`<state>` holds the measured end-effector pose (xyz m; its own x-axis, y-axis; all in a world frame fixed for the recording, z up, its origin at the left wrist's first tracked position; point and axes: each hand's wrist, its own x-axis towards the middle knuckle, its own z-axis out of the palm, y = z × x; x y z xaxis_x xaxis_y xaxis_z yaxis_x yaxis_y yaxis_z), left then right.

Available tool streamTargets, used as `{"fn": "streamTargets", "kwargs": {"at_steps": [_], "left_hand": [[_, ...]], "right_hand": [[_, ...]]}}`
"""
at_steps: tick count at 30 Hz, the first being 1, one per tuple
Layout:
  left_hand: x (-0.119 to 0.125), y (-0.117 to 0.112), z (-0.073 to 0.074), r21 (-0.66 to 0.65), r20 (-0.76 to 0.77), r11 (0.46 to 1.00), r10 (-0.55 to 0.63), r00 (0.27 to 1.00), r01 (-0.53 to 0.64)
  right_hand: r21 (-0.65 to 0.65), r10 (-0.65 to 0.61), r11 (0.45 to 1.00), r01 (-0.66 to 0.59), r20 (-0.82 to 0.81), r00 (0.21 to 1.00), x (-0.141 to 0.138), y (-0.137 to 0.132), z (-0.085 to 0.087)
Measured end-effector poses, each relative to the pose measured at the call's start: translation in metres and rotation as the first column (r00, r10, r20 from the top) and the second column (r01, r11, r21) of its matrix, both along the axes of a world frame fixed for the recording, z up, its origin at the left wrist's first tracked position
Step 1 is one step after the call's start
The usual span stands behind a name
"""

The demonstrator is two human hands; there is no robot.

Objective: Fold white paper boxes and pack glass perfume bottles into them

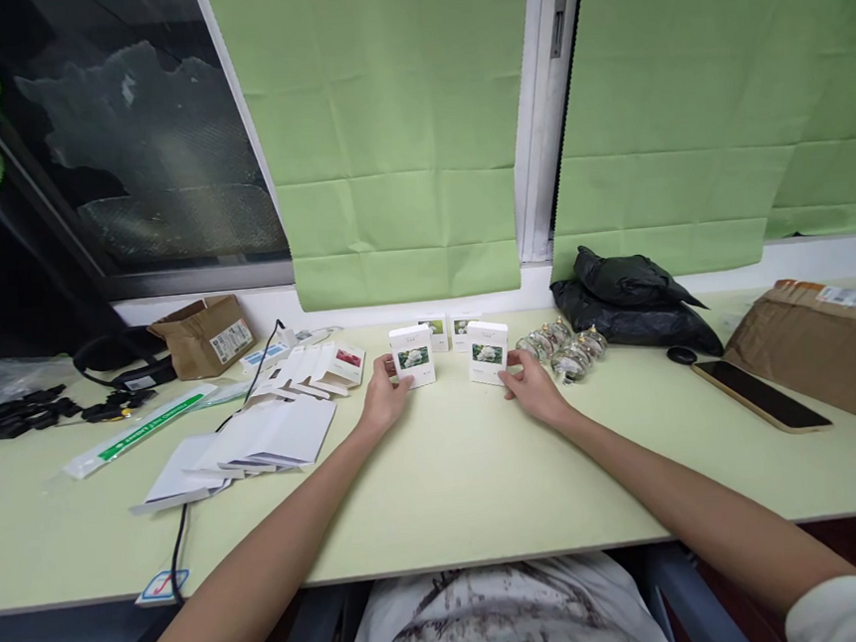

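A stack of flat white cartons (280,434) lies on the desk (473,497), at left; next, the left hand (385,395) pinches the left white box (412,355), upright, at its outer edge. Two rear boxes (438,333) stand behind the gap between the front pair. The right white box (487,354), upright, is pinched at its outer edge by the right hand (533,388), near clear ornaments (572,358).

On the table (479,486), two boxes (414,360) stand side by side between the left hand (385,397) and the right hand (534,386), two rear boxes (439,333) just behind; left lie cartons (280,432), a parcel (209,340) behind them; right lie balls (572,356), then bags (621,299), then a phone (760,395) beside a bigger parcel (820,352)
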<state>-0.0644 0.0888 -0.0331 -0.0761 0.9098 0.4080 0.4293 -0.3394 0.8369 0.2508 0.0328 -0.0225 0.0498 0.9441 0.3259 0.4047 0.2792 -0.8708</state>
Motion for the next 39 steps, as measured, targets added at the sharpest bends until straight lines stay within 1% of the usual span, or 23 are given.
{"fn": "streamTargets", "kwargs": {"at_steps": [5,14,18,28,31,33,36,39], "left_hand": [[-0.001,0.002,-0.002,-0.002,-0.002,1.000,0.000,1.000,0.000],[-0.005,0.006,-0.004,0.015,0.036,1.000,0.014,0.999,-0.014],[-0.005,0.005,-0.004,0.013,0.042,1.000,0.013,0.999,-0.013],[-0.001,0.000,0.002,0.004,0.039,1.000,0.007,0.999,-0.007],[-0.001,-0.002,0.002,0.023,0.028,0.999,0.043,0.999,-0.044],[0.000,-0.003,0.003,0.070,0.015,0.994,0.079,0.997,-0.080],[0.001,-0.006,0.005,0.138,-0.012,0.980,0.143,0.990,-0.140],[0.003,-0.009,0.009,0.154,-0.031,0.965,0.217,0.976,-0.210]], "right_hand": [[0.017,-0.025,1.000,0.025,0.001,1.000,0.000,0.006,-0.007],[0.012,0.011,1.000,-0.011,-0.052,0.999,0.000,0.010,-0.011],[0.008,0.025,1.000,-0.025,-0.066,0.997,0.000,0.012,-0.013],[-0.009,0.057,0.998,-0.057,-0.035,0.998,0.000,0.012,-0.013],[-0.003,0.067,0.998,-0.067,-0.028,0.997,0.000,0.013,-0.016],[0.001,0.078,0.997,-0.078,-0.029,0.997,0.001,0.014,-0.018],[-0.005,0.091,0.996,-0.091,-0.041,0.995,0.002,0.016,-0.020],[-0.014,0.100,0.995,-0.101,-0.056,0.993,0.002,0.017,-0.021]]}}
